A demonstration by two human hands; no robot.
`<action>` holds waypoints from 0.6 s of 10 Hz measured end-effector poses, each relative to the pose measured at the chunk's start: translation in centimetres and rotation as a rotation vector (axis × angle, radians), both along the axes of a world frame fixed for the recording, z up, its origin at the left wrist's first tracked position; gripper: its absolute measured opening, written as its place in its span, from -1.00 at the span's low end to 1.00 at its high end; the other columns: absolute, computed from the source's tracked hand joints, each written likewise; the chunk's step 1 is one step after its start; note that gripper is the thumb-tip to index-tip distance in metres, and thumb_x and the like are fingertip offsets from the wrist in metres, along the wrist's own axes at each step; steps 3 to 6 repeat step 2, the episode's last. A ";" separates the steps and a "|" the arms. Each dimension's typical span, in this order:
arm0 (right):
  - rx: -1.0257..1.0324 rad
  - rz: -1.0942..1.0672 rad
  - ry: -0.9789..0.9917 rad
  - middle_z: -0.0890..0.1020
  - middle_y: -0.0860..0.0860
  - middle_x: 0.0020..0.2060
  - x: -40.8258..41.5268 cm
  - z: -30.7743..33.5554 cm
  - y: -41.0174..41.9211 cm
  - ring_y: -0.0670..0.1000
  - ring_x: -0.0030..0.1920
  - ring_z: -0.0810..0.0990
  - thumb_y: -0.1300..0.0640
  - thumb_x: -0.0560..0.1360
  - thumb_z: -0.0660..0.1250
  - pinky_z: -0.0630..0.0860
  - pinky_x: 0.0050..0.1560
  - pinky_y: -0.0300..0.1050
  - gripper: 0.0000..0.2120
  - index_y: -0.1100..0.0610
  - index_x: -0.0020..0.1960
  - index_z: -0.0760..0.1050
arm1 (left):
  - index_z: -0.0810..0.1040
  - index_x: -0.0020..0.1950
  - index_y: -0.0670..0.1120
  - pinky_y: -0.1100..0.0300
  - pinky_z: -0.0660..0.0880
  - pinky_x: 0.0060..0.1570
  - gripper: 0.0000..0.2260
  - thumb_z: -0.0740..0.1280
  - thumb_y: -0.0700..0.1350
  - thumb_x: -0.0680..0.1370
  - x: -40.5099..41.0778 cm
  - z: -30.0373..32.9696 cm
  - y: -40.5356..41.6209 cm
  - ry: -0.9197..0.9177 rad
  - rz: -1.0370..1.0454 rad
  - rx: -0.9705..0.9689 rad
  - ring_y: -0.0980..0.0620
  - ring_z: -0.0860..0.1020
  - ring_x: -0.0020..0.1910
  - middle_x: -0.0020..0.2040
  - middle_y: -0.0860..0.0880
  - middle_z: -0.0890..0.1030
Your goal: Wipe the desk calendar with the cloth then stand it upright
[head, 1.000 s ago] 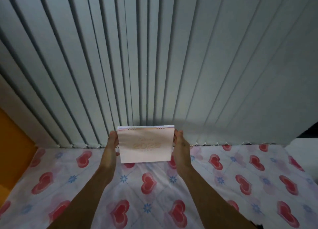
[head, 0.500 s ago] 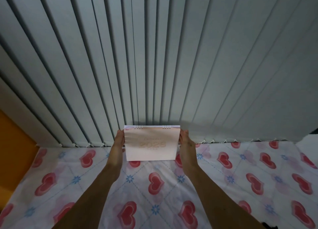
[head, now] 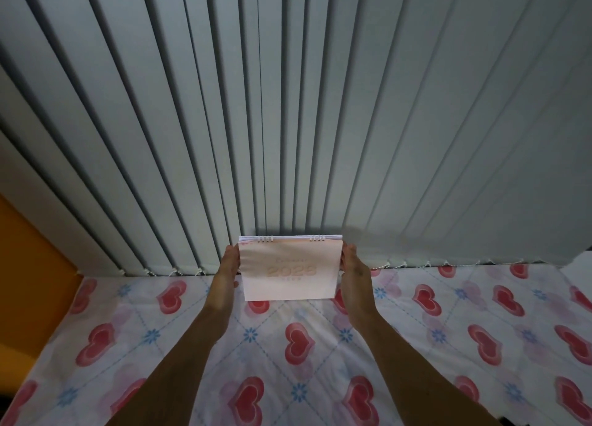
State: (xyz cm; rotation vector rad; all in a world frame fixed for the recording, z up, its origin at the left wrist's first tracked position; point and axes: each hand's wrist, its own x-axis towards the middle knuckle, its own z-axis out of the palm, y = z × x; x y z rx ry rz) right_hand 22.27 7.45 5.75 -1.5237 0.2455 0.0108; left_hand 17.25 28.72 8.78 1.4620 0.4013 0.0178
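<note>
Pink desk calendar [head: 290, 270] upright, gripped by left hand [head: 228, 273] and right hand [head: 352, 270].

Scene is dimly lit, with a cool grey cast on the vertical blinds [head: 288, 105]. A soft dark shadow is thrown on the blinds just above and right of the desk calendar [head: 290, 268], so light is taken to come from the camera side. Calendar print is washed out and barely legible. Strong wide-angle distortion is seen: slats fan outward toward the corners. Heart-patterned cloth [head: 448, 329] is rendered slightly soft. No glare is noted.
</note>
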 end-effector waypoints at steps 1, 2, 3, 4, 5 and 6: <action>0.006 -0.017 0.023 0.74 -0.10 -0.18 -0.3 0.5 -0.1 -0.11 -0.22 0.72 -0.14 0.67 0.03 0.55 -0.36 -0.37 -0.57 0.03 0.05 0.62 | 0.41 0.09 0.30 0.05 0.22 0.22 -0.69 -0.06 0.29 0.56 -0.2 0.8 -0.1 0.005 -0.010 0.009 0.06 0.38 0.21 0.20 0.13 0.45; 0.013 0.002 -0.024 0.72 -0.27 -0.29 -0.8 1.2 -0.3 -0.25 -0.27 0.69 -0.12 0.67 0.01 0.49 -0.39 -0.47 -0.57 0.00 -0.01 0.61 | 0.44 0.01 0.30 0.30 0.39 0.06 -0.72 -0.03 0.29 0.54 -0.4 1.6 0.0 -0.011 -0.014 -0.028 0.27 0.58 -0.08 0.01 0.28 0.55; 0.013 0.002 -0.024 0.72 -0.27 -0.29 -0.8 1.2 -0.3 -0.25 -0.27 0.69 -0.12 0.67 0.01 0.49 -0.39 -0.47 -0.57 0.00 -0.01 0.61 | 0.44 0.01 0.30 0.30 0.39 0.06 -0.72 -0.03 0.29 0.54 -0.4 1.6 0.0 -0.011 -0.014 -0.028 0.27 0.58 -0.08 0.01 0.28 0.55; 0.013 0.002 -0.024 0.72 -0.27 -0.29 -0.8 1.2 -0.3 -0.25 -0.27 0.69 -0.12 0.67 0.01 0.49 -0.39 -0.47 -0.57 0.00 -0.01 0.61 | 0.44 0.01 0.30 0.30 0.39 0.06 -0.72 -0.03 0.29 0.54 -0.4 1.6 0.0 -0.011 -0.014 -0.028 0.27 0.58 -0.08 0.01 0.28 0.55; 0.013 0.002 -0.024 0.72 -0.27 -0.29 -0.8 1.2 -0.3 -0.25 -0.27 0.69 -0.12 0.67 0.01 0.49 -0.39 -0.47 -0.57 0.00 -0.01 0.61 | 0.44 0.01 0.30 0.30 0.39 0.06 -0.72 -0.03 0.29 0.54 -0.4 1.6 0.0 -0.011 -0.014 -0.028 0.27 0.58 -0.08 0.01 0.28 0.55; 0.013 0.002 -0.024 0.72 -0.27 -0.29 -0.8 1.2 -0.3 -0.25 -0.27 0.69 -0.12 0.67 0.01 0.49 -0.39 -0.47 -0.57 0.00 -0.01 0.61 | 0.44 0.01 0.30 0.30 0.39 0.06 -0.72 -0.03 0.29 0.54 -0.4 1.6 0.0 -0.011 -0.014 -0.028 0.27 0.58 -0.08 0.01 0.28 0.55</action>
